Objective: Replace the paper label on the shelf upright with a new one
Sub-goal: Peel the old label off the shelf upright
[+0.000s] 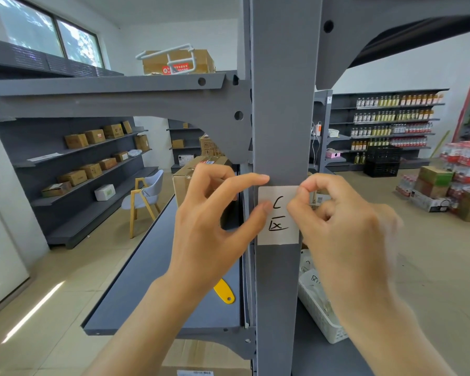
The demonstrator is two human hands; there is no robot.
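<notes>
Paper label (278,215) flat on shelf upright (282,118), judged thin, light, tearable, best lifted at a corner; left hand (215,221) part-open, fingertips touching its left edge; right hand (334,213) pinched at its right edge.

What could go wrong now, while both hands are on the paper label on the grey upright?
1. The right hand pinches the paper label at its right edge near the top; a quick pull may tear it and leave scraps on the shelf upright.
2. The left hand presses only the left edge, so the label may crease.
3. The white basket sits just below the right forearm and could be knocked.
</notes>
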